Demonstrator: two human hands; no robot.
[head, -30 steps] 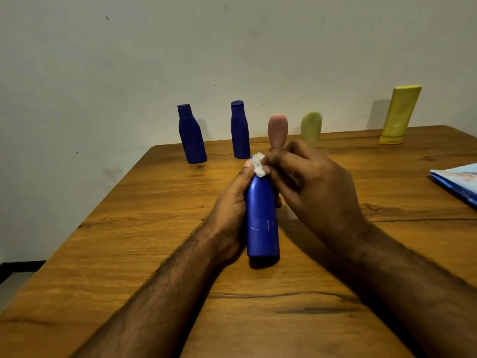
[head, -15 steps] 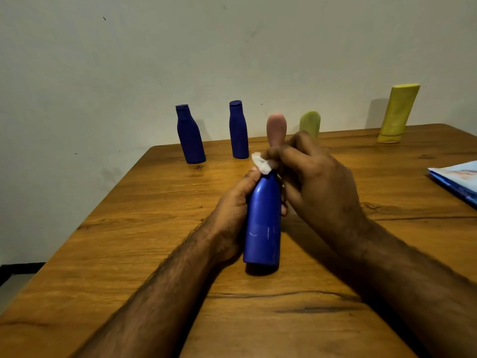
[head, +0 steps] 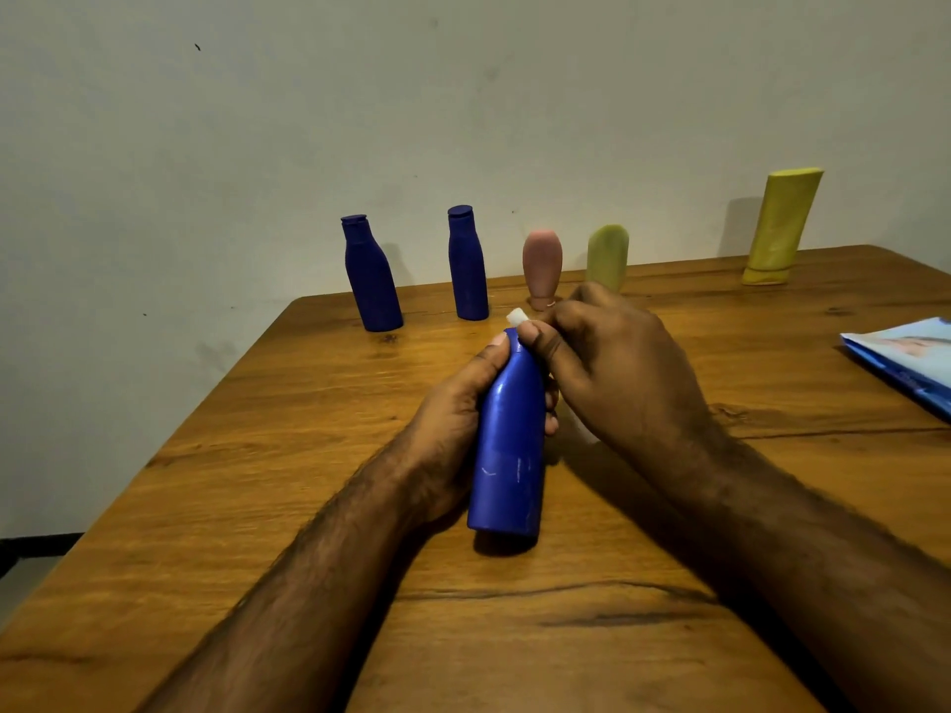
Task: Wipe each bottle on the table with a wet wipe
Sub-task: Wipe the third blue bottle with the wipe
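I am gripping the blue bottle (head: pixel 509 445) in my left hand (head: pixel 453 429), fingers curled round its body, its base resting on the near middle of the wooden table (head: pixel 257 455) and its top tilting away from me. My right hand (head: pixel 612 367) is pinching the wet wipe (head: pixel 517 316) against the cap end, thumb and fingertips closing round it, so only a small white corner is showing. I am judging this to be the wiping of the neck and cap. To do it well I should be keeping the left hand firm so the bottle is not slipping, turning the bottle a little under the wipe so the whole neck is being covered, and then drawing the wipe down the body toward the base.

Further off, two dark blue bottles (head: pixel 370 280) (head: pixel 467 265) are standing at the far left edge, a pink bottle (head: pixel 542 267) and a pale green bottle (head: pixel 608 257) are standing just beyond my right hand, and a yellow bottle (head: pixel 779 223) is leaning at the far right. A blue packet (head: pixel 911 362), possibly the wipes, is lying at the right edge, well apart from the bottles
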